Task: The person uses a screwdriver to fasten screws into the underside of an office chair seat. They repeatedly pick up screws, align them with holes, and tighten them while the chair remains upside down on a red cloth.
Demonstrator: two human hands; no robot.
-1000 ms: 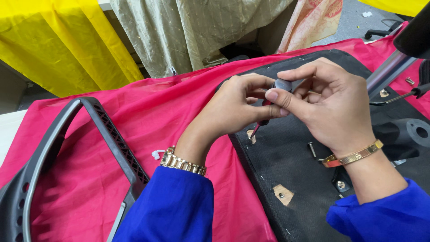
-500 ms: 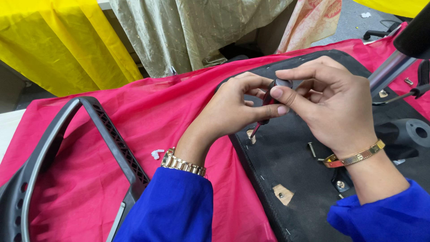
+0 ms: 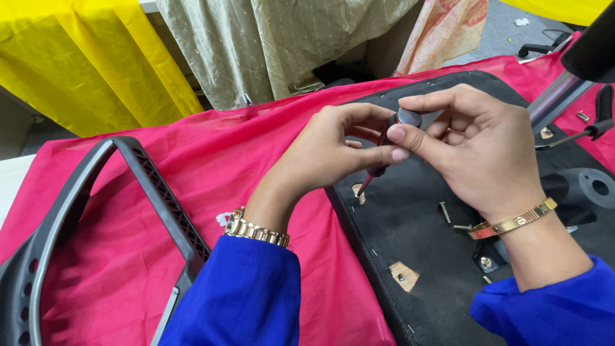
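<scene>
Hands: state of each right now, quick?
Left hand: closed on the screwdriver shaft.
Right hand: fingers closed on the screwdriver's handle top.

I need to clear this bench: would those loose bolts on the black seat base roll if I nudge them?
Probably. The bolts are small, round-shanked and lie flat on the seat base, so they would likely roll in an arc. They look like metal, so stiff and light.

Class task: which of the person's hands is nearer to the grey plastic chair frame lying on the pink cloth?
Left. The left hand is right of the grey chair frame, gripping the screwdriver; the right hand is farther right.
</scene>
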